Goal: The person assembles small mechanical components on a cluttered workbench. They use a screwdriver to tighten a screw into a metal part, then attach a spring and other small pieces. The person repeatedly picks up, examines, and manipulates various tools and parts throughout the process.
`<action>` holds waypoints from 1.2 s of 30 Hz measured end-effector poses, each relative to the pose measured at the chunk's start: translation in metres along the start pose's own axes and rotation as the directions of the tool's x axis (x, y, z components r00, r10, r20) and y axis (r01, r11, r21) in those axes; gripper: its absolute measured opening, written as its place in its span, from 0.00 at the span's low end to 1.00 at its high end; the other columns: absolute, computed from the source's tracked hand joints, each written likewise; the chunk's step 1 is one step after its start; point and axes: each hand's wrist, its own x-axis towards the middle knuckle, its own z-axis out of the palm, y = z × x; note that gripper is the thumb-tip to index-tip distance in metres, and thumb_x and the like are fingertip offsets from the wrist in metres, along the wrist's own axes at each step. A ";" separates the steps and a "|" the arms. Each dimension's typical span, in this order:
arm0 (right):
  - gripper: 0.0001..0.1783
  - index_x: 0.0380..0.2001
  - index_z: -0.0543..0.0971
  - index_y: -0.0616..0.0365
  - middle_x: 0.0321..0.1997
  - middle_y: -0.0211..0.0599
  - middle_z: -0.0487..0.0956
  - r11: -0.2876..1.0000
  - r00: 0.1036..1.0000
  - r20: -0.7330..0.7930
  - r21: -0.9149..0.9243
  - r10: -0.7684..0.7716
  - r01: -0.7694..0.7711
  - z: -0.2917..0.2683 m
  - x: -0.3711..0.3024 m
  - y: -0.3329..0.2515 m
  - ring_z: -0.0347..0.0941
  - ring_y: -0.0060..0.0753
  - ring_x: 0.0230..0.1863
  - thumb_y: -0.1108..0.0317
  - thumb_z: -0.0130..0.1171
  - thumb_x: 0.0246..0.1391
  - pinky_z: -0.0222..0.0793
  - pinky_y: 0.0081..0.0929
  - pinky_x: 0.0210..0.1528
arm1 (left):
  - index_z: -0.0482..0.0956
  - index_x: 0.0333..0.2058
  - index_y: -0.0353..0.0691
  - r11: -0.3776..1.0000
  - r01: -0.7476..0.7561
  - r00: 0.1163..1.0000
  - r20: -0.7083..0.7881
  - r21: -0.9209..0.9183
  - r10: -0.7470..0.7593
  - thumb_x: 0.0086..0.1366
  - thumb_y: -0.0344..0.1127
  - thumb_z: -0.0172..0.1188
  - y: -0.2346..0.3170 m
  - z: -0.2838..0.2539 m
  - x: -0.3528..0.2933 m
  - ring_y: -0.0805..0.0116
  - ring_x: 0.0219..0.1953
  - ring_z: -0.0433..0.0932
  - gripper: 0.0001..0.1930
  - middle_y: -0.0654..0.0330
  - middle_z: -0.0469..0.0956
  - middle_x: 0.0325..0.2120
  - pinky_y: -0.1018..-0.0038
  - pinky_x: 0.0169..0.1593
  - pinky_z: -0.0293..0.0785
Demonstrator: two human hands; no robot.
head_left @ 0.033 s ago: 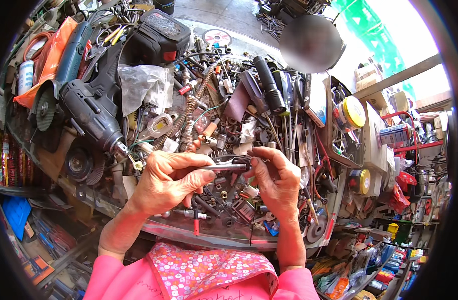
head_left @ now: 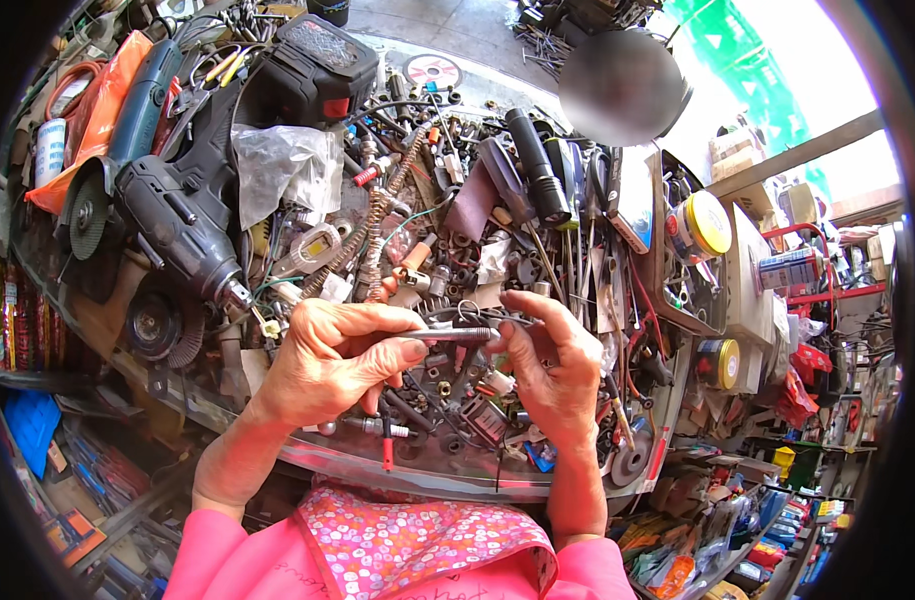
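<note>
My left hand [head_left: 329, 365] pinches a slim grey metal bolt [head_left: 457, 335] between thumb and fingers, holding it nearly level above the bench. Threads show along its right end. At that tip, the fingers of my right hand [head_left: 549, 365] are curled in close, thumb and forefinger at the bolt's end. Whatever small piece they may grip is too small to name. Below the hands lie a spark plug [head_left: 377, 428], a red-tipped lead [head_left: 387, 455] and a jumble of small metal parts.
A black cordless impact wrench [head_left: 182, 220], an angle grinder [head_left: 142, 105] and a clear plastic bag [head_left: 289, 170] lie to the left. Beyond the hands are a long coil spring [head_left: 377, 225] and a black torch [head_left: 537, 165]. Yellow-lidded tubs [head_left: 712, 222] stand at the right.
The bolt's right end looked dark and covered before; now its threads show up to the tip. My right fingers have shifted slightly around it, while the left grip stays the same.
</note>
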 end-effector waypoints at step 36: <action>0.34 0.59 0.67 0.62 0.61 0.60 0.64 0.798 0.952 0.291 -0.549 -0.096 0.248 0.041 -0.019 -0.026 0.59 0.59 0.64 0.57 0.62 0.52 0.50 0.54 0.66 | 0.81 0.41 0.29 0.994 0.049 0.999 -0.014 -0.095 -0.050 0.63 0.28 0.63 0.001 -0.009 0.006 0.80 0.15 0.73 0.10 0.60 0.78 0.19 0.85 0.17 0.68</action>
